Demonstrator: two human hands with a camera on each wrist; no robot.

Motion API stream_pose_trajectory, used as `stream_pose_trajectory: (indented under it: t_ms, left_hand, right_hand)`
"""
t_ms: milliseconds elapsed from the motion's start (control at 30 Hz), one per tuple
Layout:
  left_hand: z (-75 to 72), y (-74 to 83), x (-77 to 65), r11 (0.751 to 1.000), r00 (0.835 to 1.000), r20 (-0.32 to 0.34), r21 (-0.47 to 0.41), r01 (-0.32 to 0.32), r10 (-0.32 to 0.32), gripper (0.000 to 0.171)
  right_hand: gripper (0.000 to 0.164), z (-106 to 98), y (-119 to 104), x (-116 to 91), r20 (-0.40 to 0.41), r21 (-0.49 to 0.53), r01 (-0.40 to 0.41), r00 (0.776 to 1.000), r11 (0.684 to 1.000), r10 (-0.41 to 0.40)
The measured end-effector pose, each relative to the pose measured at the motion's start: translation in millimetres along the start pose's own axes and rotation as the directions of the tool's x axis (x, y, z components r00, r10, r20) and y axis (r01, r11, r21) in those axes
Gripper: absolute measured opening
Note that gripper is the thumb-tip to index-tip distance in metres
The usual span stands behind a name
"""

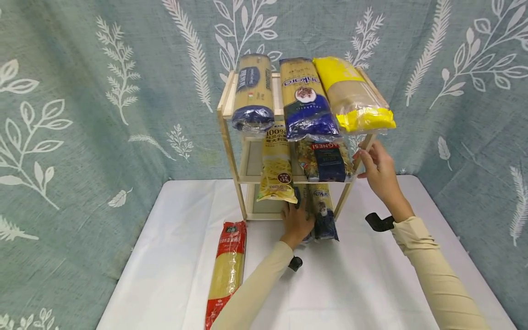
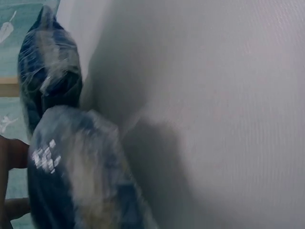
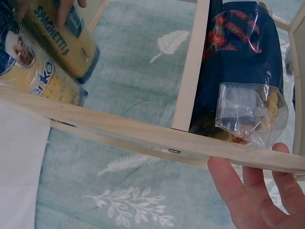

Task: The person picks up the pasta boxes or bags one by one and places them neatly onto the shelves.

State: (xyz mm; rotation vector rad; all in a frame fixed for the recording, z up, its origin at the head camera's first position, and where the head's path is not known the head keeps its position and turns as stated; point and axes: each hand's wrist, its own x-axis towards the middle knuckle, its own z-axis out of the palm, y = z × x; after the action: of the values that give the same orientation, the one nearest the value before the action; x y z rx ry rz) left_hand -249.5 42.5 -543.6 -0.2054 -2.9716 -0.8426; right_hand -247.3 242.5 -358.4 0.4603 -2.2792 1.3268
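Observation:
My left hand reaches under the middle shelf and grips a blue-ended spaghetti packet lying on the bottom level. In the head view the hand covers much of this packet; its lettering shows in the right wrist view. Close beside it lies another blue-and-yellow pasta packet, its blue end sticking out past the front. My right hand holds the right front post of the wooden rack, with fingertips at the wood in the right wrist view. Left wrist view: fingers touch the near packet's blue plastic.
On top lie a blue-labelled pasta packet, a spaghetti packet and a yellow packet. The middle shelf bears a yellow noodle packet, overhanging its front, and an Agnesi pasta bag. A red-ended packet lies on the white table.

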Motion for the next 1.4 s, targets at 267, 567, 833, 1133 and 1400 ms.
stream_pose_trajectory:
  t_ms: [267, 567, 833, 1133, 1400]
  left_hand:
    - [-12.0, -0.3, -1.5, 0.999, 0.999, -0.012, 0.002, -0.049, 0.049, 0.057]
    - [-26.4, -0.3, -11.2, 0.990, 0.989, -0.054, -0.033, -0.137, 0.135, 0.054]
    - [-39.6, -1.7, -22.7, 0.983, 0.979, -0.098, -0.020, -0.183, 0.180, 0.047]
    - [-49.7, -5.8, -34.5, 0.951, 0.919, -0.259, -0.003, -0.308, 0.297, 0.041]
    - [-66.5, -10.8, -52.0, 0.961, 0.944, -0.196, -0.026, -0.277, 0.267, 0.044]
  right_hand:
    - [0.031, -0.4, -1.3, -0.5, -0.004, -0.014, -0.009, 1.000, 1.000, 0.009]
    - [0.030, -3.0, 0.0, -3.3, -0.018, -0.008, -0.002, 1.000, 1.000, 0.001]
    - [0.029, -2.0, -0.2, -3.7, -0.017, -0.016, 0.013, 1.000, 1.000, -0.014]
    - [0.029, -0.9, -2.0, -2.9, -0.018, -0.014, 0.024, 1.000, 1.000, -0.024]
    - [0.028, 0.3, -3.8, -2.1, -0.018, -0.014, 0.031, 0.999, 0.999, -0.032]
